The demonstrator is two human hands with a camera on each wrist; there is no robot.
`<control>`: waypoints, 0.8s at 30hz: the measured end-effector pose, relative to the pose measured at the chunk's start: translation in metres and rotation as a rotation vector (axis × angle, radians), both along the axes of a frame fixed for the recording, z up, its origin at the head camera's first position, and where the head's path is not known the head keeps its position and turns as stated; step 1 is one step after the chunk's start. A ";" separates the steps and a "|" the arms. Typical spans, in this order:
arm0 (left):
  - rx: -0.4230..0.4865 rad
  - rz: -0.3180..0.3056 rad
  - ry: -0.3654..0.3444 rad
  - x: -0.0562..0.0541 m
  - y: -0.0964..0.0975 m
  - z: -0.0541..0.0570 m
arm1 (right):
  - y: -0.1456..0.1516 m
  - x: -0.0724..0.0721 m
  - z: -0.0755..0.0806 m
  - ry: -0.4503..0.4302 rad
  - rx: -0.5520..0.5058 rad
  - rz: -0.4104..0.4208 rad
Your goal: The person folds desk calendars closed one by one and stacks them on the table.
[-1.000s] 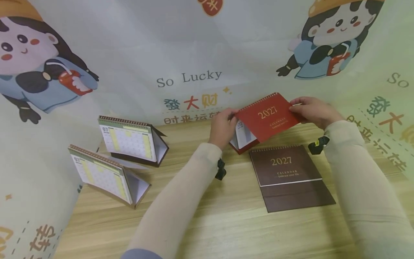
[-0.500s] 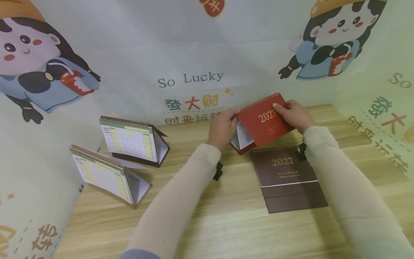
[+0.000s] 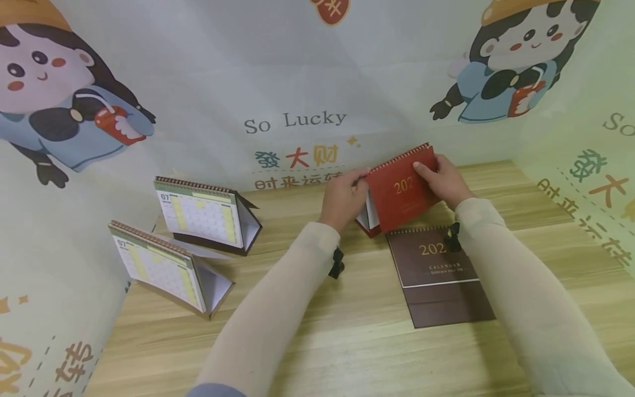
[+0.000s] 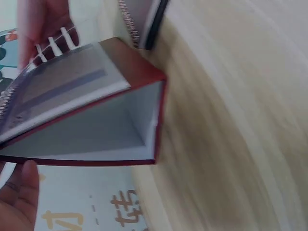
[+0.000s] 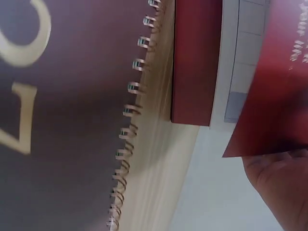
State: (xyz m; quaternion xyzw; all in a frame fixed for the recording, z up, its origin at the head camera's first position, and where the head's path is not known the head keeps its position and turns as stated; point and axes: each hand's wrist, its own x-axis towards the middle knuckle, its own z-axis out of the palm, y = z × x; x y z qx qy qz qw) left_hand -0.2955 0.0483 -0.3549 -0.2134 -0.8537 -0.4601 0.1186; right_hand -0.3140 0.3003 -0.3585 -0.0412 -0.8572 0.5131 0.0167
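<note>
A red 2027 desk calendar (image 3: 399,190) stands propped in a tent shape at the back of the table. My left hand (image 3: 343,198) grips its upper left corner at the spiral edge. With the thumb on the front, my right hand (image 3: 446,179) pinches the red cover sheet (image 5: 284,91) on its right side. In the left wrist view the calendar's hollow triangular stand (image 4: 110,130) faces the camera, and date pages show behind the lifted cover. A brown 2027 calendar (image 3: 429,264) lies flat just in front, partly hidden by the right forearm.
Two calendars stand as tents at the left, one farther back (image 3: 200,218) and one nearer (image 3: 156,270), both turned to month 07 pages. The wooden table (image 3: 337,342) meets a printed cloth backdrop (image 3: 297,66) at the back and sides.
My right hand has shifted left from the red cover's right edge onto its front, thumb on top. The cover has swung down closer to the pages. The left hand keeps its hold.
</note>
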 end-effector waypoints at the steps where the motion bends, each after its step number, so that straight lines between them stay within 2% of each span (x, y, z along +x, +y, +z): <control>1: 0.016 -0.002 -0.010 0.001 0.000 0.000 | -0.001 -0.001 -0.001 0.009 -0.009 -0.004; 4: 0.021 0.001 -0.004 0.001 -0.001 -0.001 | -0.003 -0.003 -0.004 0.025 -0.030 -0.009; 10: -0.047 0.031 0.065 -0.001 0.002 -0.003 | -0.006 -0.006 -0.007 0.015 -0.043 -0.018; 15: -0.024 0.053 0.053 -0.001 0.005 -0.003 | -0.007 -0.011 -0.008 -0.014 -0.103 0.007; 20: -0.032 0.053 -0.023 0.001 0.006 -0.004 | -0.007 -0.015 -0.012 -0.042 -0.180 0.026; 24: -0.076 0.007 -0.166 -0.001 0.005 -0.017 | -0.004 -0.017 -0.017 -0.058 -0.209 0.046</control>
